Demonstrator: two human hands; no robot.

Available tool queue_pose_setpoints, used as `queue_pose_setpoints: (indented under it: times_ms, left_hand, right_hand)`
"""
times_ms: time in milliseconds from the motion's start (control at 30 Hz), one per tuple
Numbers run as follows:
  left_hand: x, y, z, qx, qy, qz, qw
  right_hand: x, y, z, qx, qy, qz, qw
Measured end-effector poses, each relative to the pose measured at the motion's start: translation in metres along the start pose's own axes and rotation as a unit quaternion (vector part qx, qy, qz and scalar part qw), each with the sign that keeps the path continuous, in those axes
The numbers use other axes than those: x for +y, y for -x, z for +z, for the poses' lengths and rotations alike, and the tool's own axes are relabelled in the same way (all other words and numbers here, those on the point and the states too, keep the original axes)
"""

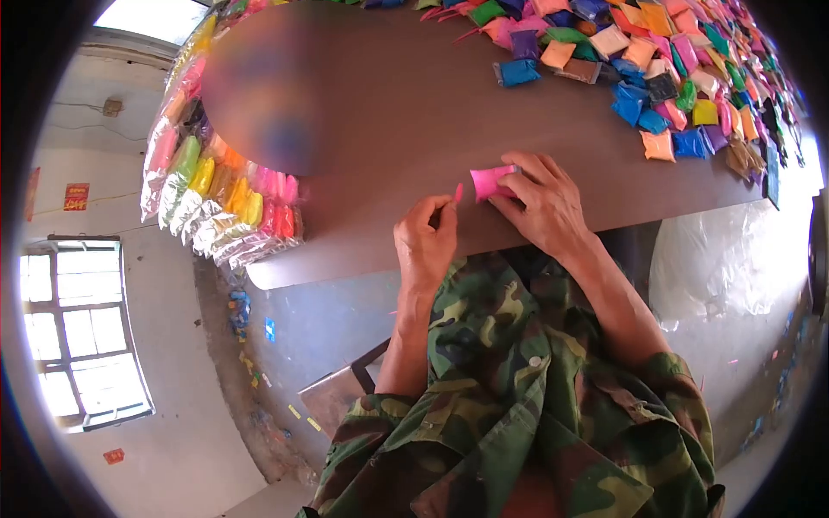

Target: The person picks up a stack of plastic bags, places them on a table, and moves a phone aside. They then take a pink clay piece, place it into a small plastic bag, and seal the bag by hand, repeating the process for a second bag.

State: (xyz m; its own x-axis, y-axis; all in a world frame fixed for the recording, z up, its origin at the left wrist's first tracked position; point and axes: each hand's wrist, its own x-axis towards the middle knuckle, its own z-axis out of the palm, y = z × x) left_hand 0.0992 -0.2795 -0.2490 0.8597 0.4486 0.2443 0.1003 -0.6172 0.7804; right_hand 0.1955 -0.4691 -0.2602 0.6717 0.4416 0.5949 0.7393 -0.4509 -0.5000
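Above the near part of the brown table (pixel 389 129), my left hand (pixel 427 241) pinches a small bright pink bit (pixel 458 192) between thumb and forefinger. Facing it, my right hand (pixel 549 200) is closed around a larger pink piece of what looks like soft modelling clay (pixel 487 182). That piece flares at its left end, and its right end is hidden behind my fingers. A narrow gap separates the small bit from the flared end.
Small colourful packets (pixel 682 86) are heaped across the table's far right. Long clear bags of coloured packets (pixel 186 173) line the left end, partly behind a blurred patch. The table's near edge runs just in front of my camouflage jacket (pixel 518 371). A clear plastic bag (pixel 717 259) hangs at right.
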Motion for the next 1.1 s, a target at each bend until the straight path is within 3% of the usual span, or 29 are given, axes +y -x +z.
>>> queue_pose_setpoints:
  times_ms: [133,333,500,600,700,900,1033,1100]
  left_hand:
    - [0.002,0.003,0.004,0.016,0.020,-0.001,1.000]
    - [0.009,-0.002,0.023,0.032,-0.027,0.094,0.995]
    - [-0.015,-0.018,0.000,0.026,-0.077,0.058,0.995]
    - [-0.005,-0.017,-0.006,0.017,-0.027,0.038,0.999]
    - [-0.004,-0.010,0.010,-0.019,0.035,0.066,0.997]
    - [-0.012,-0.021,0.008,-0.006,-0.053,0.049,0.997]
    - [-0.001,-0.024,0.007,-0.011,0.045,0.064,0.997]
    - [0.004,-0.021,0.009,-0.044,0.025,0.077,0.996]
  right_hand:
    - [-0.003,0.001,0.007,-0.010,0.000,0.005,1.000]
    - [-0.010,-0.001,0.005,-0.033,0.030,0.017,0.999]
    - [-0.008,-0.001,0.008,-0.034,0.036,0.018,0.999]
    - [-0.013,-0.003,0.004,-0.043,0.034,0.029,0.998]
    - [-0.013,-0.002,0.002,-0.045,0.047,0.032,0.997]
    - [-0.018,-0.008,0.005,-0.040,0.061,-0.007,0.997]
    - [-0.019,-0.009,0.003,-0.053,0.058,0.003,0.997]
    - [-0.018,-0.008,0.001,-0.062,0.054,-0.004,0.997]
